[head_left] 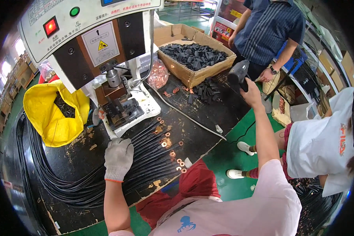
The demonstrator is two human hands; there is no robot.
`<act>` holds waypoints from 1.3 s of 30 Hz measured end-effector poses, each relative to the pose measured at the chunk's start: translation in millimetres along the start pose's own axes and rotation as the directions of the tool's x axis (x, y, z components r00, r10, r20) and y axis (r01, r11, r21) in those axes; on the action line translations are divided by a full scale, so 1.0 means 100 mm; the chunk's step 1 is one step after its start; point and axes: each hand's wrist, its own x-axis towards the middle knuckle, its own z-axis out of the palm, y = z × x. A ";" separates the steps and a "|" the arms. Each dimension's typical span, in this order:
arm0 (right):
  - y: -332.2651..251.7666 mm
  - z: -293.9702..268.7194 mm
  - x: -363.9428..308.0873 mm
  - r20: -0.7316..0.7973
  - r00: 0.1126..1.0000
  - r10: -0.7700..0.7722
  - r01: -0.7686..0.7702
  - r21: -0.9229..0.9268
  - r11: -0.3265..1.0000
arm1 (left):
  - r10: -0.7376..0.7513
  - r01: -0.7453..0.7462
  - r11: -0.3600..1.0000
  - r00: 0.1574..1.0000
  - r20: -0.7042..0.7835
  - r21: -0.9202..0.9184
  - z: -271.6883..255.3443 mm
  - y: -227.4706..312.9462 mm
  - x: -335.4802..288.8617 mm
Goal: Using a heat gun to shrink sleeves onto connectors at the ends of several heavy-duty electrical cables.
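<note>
My left hand (119, 159), in a pale knitted work glove, lies over a fanned row of black cables (149, 155), its fingers curled down around some of them. Copper ring terminals (172, 154) tip the cables' right ends. My bare right hand (251, 94) is closed round the handle of a dark grey heat gun (238, 75), raised beyond the table's right edge. From there the cables' long loops (63, 185) sweep away to the left. The undersides of my gloved fingers are hidden.
A white press machine (141, 106) stands behind the cables. Left of it sits a yellow bag (51, 118) with small dark parts. A cardboard box (192, 72) holds many short black sleeves. A grey cord (185, 113) crosses the table. Two people stand at right.
</note>
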 end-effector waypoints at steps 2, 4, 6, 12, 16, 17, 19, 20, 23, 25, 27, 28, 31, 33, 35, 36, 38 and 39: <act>0.00 0.22 0.08 0.065 0.998 0.021 -0.018 -0.057 0.998 | -0.006 0.006 1.000 1.000 -0.003 0.010 0.03 -0.01 -0.01; -0.08 0.48 0.16 0.180 0.981 0.067 -0.044 -0.130 0.991 | -0.036 0.036 0.999 0.999 0.006 0.029 0.05 -0.05 -0.07; 0.00 0.61 0.29 0.234 0.971 0.048 0.001 -0.206 0.978 | 0.034 -0.034 0.999 0.999 -0.041 0.010 0.10 -0.12 -0.04; 0.23 0.62 0.43 0.189 0.982 -0.004 0.056 -0.269 0.962 | -0.123 0.120 0.992 0.987 0.099 0.034 -0.01 0.00 0.09; -0.71 0.50 0.35 -0.289 0.956 -0.039 0.058 0.055 0.997 | -0.216 0.206 0.975 0.965 0.150 0.079 0.00 -0.05 0.11; -1.14 0.42 0.27 -0.309 0.950 0.037 0.050 0.271 0.961 | -0.222 0.208 0.974 0.958 0.183 0.091 -0.03 -0.04 0.11; -1.90 0.34 0.14 -0.324 0.940 0.108 0.114 0.597 0.794 | -0.231 0.214 0.972 0.949 0.213 0.100 -0.05 -0.04 0.12; -2.17 0.46 0.12 -0.306 0.945 0.113 0.131 0.674 0.727 | -0.220 0.212 0.975 0.950 0.220 0.061 0.01 -0.06 0.16; -2.99 0.47 0.09 -0.265 0.959 0.100 0.185 0.852 0.491 | -0.205 0.209 0.978 0.950 0.236 0.006 -0.03 -0.07 0.13; -3.25 0.58 0.04 -0.266 0.958 0.107 0.194 0.878 0.438 | -0.232 0.247 0.969 0.940 0.252 -0.027 -0.02 -0.05 0.14; -3.23 0.82 -0.07 -0.327 0.944 0.039 0.259 0.810 0.526 | -0.244 0.256 0.967 0.938 0.245 -0.018 -0.02 0.03 0.14; -3.21 0.87 -0.08 -0.325 0.945 0.044 0.254 0.810 0.528 | -0.260 0.270 0.963 0.937 0.233 -0.012 -0.02 0.04 0.15; -3.15 0.93 -0.14 -0.204 0.978 0.051 0.158 0.873 0.461 | -0.192 0.202 0.978 0.970 0.146 -0.056 0.04 -0.05 0.15; -3.12 0.97 -0.14 -0.159 0.982 0.100 0.101 0.894 0.437 | -0.182 0.197 0.977 0.968 0.171 -0.076 0.04 -0.06 0.15; -3.12 0.97 -0.12 -0.139 0.984 0.112 0.075 0.892 0.445 | -0.214 0.231 0.969 0.963 0.167 -0.091 0.03 -0.07 0.14; -3.13 0.98 -0.12 -0.095 0.987 0.126 0.039 0.919 0.393 | -0.221 0.238 0.967 0.960 0.170 -0.088 0.04 -0.07 0.14; -3.10 0.98 -0.10 -0.004 0.994 0.110 -0.033 0.942 0.333 | -0.176 0.187 0.979 0.976 0.128 -0.079 0.06 -0.08 0.14; -3.10 0.98 -0.11 0.000 0.994 0.109 -0.036 0.943 0.331 | -0.180 0.191 0.979 0.975 0.130 -0.078 0.06 -0.07 0.15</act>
